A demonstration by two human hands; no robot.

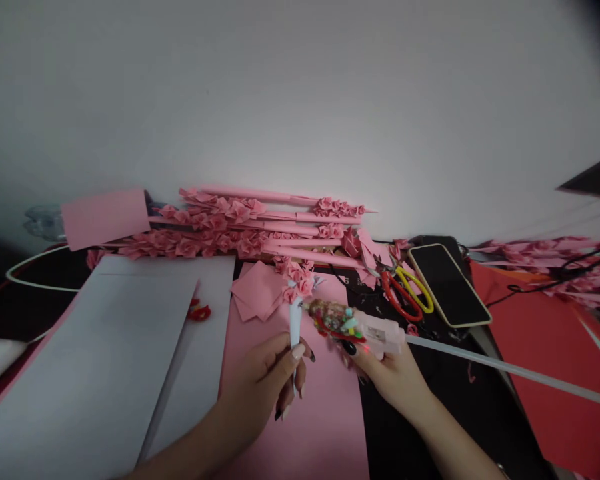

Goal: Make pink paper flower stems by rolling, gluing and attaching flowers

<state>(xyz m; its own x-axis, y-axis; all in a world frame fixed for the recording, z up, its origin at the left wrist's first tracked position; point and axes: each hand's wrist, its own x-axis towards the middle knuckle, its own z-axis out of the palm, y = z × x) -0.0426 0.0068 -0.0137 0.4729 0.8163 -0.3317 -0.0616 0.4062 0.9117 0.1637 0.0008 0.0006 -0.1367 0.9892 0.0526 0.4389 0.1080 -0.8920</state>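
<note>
My left hand (270,380) grips a thin white paper stem (295,323) upright, with small pink paper flowers (297,283) clustered at its top. My right hand (380,373) holds a pink glue gun (363,325) decorated with coloured bits. Its nozzle points left and sits right beside the stem, just below the flowers. A long clear glue stick (505,367) trails out of the gun's back toward the right.
Finished pink flower stems (240,230) lie piled along the white wall. Folded pink squares (257,290), white sheets (130,333), a pink sheet (310,427), red paper (545,347), a phone (447,283) and red and yellow scissors (405,290) surround my hands.
</note>
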